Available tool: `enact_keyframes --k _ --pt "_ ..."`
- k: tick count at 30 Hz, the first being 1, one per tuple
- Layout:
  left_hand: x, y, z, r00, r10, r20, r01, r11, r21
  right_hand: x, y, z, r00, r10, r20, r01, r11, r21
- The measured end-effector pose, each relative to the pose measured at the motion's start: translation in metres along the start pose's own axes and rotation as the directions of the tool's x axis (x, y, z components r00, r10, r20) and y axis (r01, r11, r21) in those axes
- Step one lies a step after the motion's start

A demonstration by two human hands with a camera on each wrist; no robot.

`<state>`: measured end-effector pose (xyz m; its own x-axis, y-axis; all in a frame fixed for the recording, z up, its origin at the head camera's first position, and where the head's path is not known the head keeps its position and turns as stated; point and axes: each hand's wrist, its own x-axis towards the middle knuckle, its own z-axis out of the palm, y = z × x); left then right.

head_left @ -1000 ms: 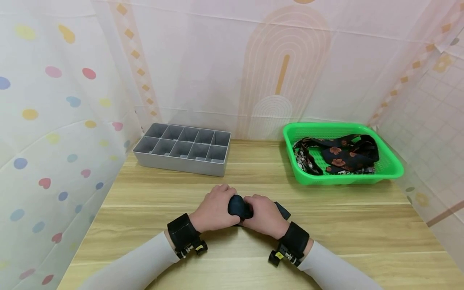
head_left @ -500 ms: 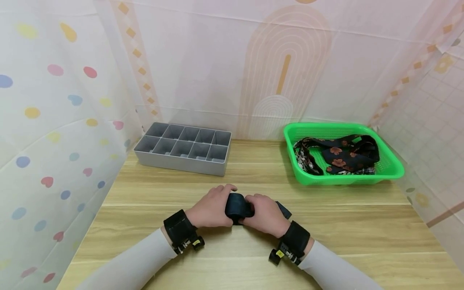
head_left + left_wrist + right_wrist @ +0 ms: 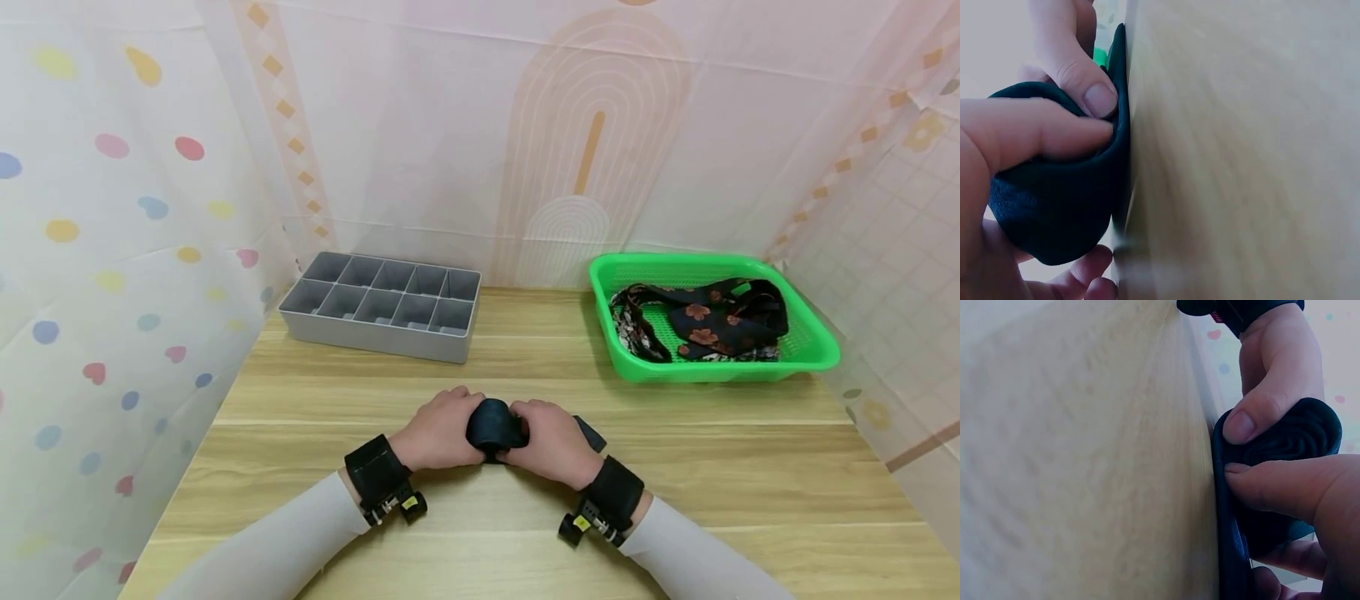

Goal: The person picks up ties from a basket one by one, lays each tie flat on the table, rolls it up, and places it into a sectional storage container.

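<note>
A dark navy necktie (image 3: 491, 427) is wound into a thick roll on the wooden table, between the two hands. Its flat loose end (image 3: 590, 433) shows past the right hand. My left hand (image 3: 438, 432) grips the roll from the left, thumb in front and fingers behind. From the other side my right hand (image 3: 553, 443) holds it too. In the right wrist view, spiral layers show in the end of the roll (image 3: 1307, 434), and both thumbs press low near the flat strip. The left wrist view shows the other end of the roll (image 3: 1054, 209), close along the tabletop.
At the back left stands a grey divided box (image 3: 375, 337) with several compartments. A green plastic basket (image 3: 652, 372) at the back right holds floral dark neckties (image 3: 705, 321). Patterned curtains (image 3: 420, 150) hang behind and beside the table (image 3: 525, 542).
My left hand loosened its fingers and drew slightly left, then came back round the roll. The right hand stays almost in place. Box and basket have not moved on the table.
</note>
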<state>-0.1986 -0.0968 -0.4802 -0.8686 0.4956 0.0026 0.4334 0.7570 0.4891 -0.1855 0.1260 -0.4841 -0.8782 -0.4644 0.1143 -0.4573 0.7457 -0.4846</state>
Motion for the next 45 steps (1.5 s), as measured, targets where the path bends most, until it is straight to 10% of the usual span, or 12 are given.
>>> enact_keyframes --k 28,45 --pt "-0.005 0.013 0.003 0.999 -0.036 -0.038 0.037 0.999 0.020 -0.004 -0.007 -0.002 0.993 -0.051 -0.102 0.064 0.990 0.124" --pt "-0.004 0.007 -0.023 0.992 -0.121 -0.041 0.125 0.985 0.117 -0.001 -0.003 -0.004 0.998 0.039 -0.052 -0.036 0.997 0.068"
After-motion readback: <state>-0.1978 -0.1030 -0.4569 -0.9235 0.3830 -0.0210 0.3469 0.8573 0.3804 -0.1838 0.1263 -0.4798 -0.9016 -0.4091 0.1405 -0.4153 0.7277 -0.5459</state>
